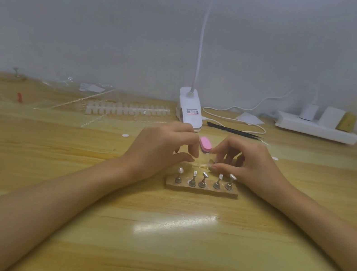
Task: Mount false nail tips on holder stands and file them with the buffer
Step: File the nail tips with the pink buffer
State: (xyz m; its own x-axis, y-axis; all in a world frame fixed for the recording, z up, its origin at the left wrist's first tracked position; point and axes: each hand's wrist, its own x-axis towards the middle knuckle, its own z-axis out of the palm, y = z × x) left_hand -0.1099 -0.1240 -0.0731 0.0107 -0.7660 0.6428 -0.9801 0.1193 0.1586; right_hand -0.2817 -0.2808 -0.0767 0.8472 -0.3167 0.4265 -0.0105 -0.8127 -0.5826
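Just beyond the holder stands (pixel 203 180), at their 12 o'clock, the left hand (pixel 165 148) and right hand (pixel 247 165) each pinch one end of a clear nail-tip strip (pixel 203 164) — its long axis runs 9 to 3. The stands lie at 6 o'clock from both hands, equally near; the pink buffer (pixel 205 144) waits at 12.
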